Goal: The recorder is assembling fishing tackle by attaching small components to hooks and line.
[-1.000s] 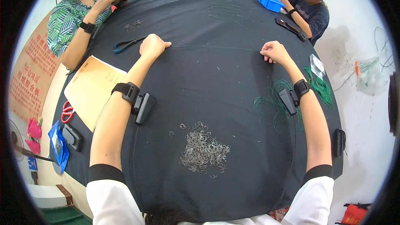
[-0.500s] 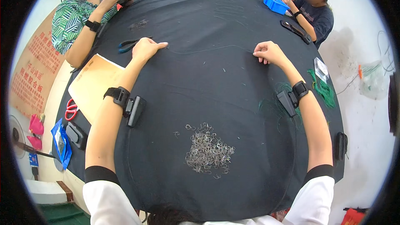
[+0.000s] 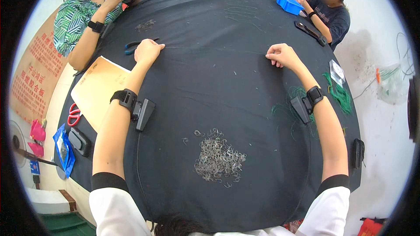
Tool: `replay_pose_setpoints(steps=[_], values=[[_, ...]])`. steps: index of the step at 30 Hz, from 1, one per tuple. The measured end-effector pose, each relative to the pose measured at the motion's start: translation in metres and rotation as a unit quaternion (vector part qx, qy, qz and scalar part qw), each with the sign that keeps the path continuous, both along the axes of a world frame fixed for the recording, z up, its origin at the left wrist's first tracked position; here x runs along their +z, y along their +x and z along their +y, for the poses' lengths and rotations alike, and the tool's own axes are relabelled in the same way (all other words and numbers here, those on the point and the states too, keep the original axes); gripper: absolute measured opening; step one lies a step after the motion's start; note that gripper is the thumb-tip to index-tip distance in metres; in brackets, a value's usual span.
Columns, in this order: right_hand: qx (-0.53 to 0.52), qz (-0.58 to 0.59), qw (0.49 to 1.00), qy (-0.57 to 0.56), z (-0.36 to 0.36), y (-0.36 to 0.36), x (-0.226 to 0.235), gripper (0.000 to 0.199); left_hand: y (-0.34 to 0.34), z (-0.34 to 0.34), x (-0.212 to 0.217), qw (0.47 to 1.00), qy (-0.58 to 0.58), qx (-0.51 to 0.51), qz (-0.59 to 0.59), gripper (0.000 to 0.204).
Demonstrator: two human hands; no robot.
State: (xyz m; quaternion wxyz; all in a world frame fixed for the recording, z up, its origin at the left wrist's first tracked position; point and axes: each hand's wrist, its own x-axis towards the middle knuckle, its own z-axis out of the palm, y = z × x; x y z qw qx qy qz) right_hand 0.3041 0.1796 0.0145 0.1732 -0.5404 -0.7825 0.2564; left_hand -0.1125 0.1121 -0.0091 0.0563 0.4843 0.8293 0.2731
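A thin fishing line (image 3: 214, 50) runs nearly straight across the black cloth between my two hands. My left hand (image 3: 148, 52) is closed on its left end, thumb pressed against the fingers. Thumb and forefinger of my right hand (image 3: 281, 55) pinch the other end, the remaining fingers curled below. Right behind my left hand lies a pair of blue-handled pliers (image 3: 130, 49), partly hidden by it. A pile of small metal fish hooks (image 3: 220, 159) sits on the cloth between my forearms, with a few strays around its edge.
A yellow envelope (image 3: 98, 87) and red-handled scissors (image 3: 74, 114) lie by my left arm. Green thread (image 3: 339, 94) lies right of my right arm. Loose line strands (image 3: 241, 11) and a blue tray (image 3: 289, 4) are farther off. Two co-workers sit left and right.
My left hand has shifted a little to the left, and the sagging line has been pulled almost straight. My right hand has stayed in place.
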Motion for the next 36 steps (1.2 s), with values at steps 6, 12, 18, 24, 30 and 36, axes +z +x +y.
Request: replay_pose_setpoints(steps=[6,12,18,24,30,36], values=[[-0.014,-0.038,0.999,-0.001,-0.002,0.000,0.005,0.009,0.002,-0.001,-0.002,1.000,0.007,0.012,0.014,0.030],[-0.002,-0.174,0.979,0.105,-0.004,0.016,0.014,0.008,-0.006,0.002,-0.005,0.999,0.013,0.000,0.033,0.032],[-0.044,-0.214,0.971,0.096,-0.008,0.040,0.031,0.008,-0.001,-0.005,-0.005,0.997,0.059,-0.035,0.030,0.033],[0.108,-0.137,0.976,0.134,-0.061,0.039,0.045,0.013,0.021,-0.036,0.004,0.990,0.049,-0.100,0.085,0.032],[0.191,-0.128,0.972,0.043,-0.098,0.040,0.042,0.013,0.021,-0.063,0.007,0.984,0.020,-0.167,0.055,0.034],[0.222,-0.114,0.958,0.138,-0.107,0.044,0.021,0.010,0.029,-0.081,0.015,0.976,0.021,-0.213,0.044,0.034]])
